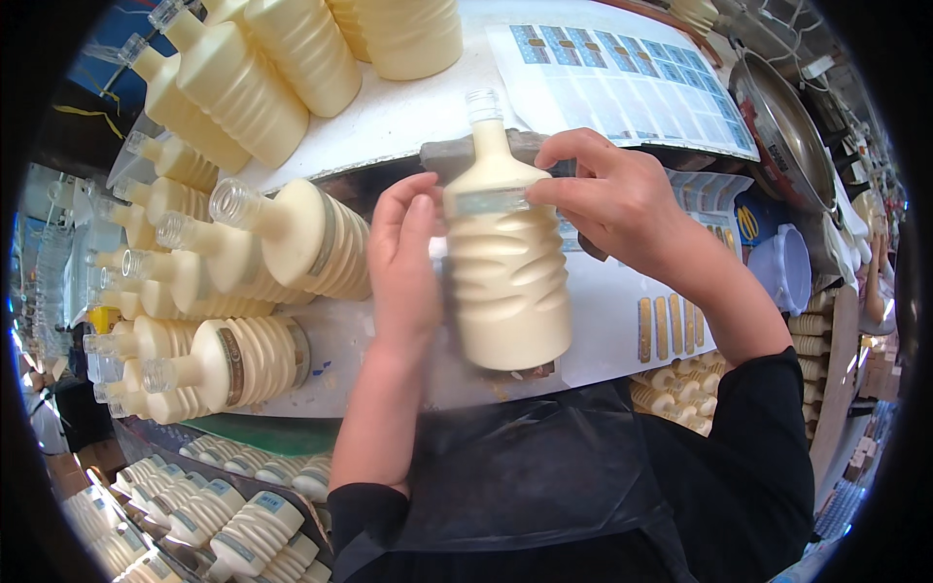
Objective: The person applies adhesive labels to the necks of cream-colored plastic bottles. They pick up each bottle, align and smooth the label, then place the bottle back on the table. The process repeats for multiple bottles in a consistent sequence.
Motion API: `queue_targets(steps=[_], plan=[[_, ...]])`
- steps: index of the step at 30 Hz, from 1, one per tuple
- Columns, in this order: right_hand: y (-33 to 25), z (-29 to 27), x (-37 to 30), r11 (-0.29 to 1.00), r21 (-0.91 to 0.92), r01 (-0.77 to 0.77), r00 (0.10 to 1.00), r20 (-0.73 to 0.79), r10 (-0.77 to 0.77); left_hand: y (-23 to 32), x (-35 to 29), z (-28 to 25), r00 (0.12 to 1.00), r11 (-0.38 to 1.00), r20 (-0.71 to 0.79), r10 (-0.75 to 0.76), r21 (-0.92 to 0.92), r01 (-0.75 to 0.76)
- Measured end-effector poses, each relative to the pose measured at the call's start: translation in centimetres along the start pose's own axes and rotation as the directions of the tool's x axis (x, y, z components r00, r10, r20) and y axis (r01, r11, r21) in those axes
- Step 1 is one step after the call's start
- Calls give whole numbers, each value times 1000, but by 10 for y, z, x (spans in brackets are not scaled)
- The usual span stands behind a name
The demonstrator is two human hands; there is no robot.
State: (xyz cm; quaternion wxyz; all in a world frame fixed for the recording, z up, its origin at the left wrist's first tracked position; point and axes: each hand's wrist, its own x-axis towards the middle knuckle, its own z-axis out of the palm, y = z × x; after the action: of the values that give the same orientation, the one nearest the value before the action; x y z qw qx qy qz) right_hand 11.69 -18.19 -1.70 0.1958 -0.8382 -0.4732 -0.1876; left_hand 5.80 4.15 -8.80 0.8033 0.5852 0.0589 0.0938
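Observation:
A cream-coloured bottle with a wavy ribbed body and a clear threaded neck is in front of me, its neck pointing away. A greyish, see-through label strip lies across its shoulder. My right hand pinches the strip's right end against the bottle between thumb and forefinger. Beside the bottle's left side, my left hand is raised with loosely bent fingers, thumb and forefinger apart; it is slightly blurred and holds nothing I can see. A dark grey block or cloth shows behind the bottle's neck.
Several labelled cream bottles lie stacked to the left. Upright cream bottles stand on the white table at the back. Printed label sheets and gold strips lie to the right, near a pale bucket and a large metal pan.

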Motion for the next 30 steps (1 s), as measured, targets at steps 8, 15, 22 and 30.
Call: queue_targets(steps=[8, 15, 22, 30], plan=[[5, 7, -1, 1000, 17, 10, 999, -47, -9, -7, 3, 16, 984, 978, -5, -178, -114, 177], [18, 12, -13, 992, -53, 116, 989, -84, -120, -8, 3, 20, 984, 975, -33, -175, -143, 169], [39, 13, -55, 991, -125, -44, 997, -71, 35, -9, 2, 17, 979, 969, -29, -199, -154, 193], [-8, 43, -22, 112, 752, -649, 559, 372, 741, -12, 1, 15, 977, 944, -3, -214, -258, 206]])
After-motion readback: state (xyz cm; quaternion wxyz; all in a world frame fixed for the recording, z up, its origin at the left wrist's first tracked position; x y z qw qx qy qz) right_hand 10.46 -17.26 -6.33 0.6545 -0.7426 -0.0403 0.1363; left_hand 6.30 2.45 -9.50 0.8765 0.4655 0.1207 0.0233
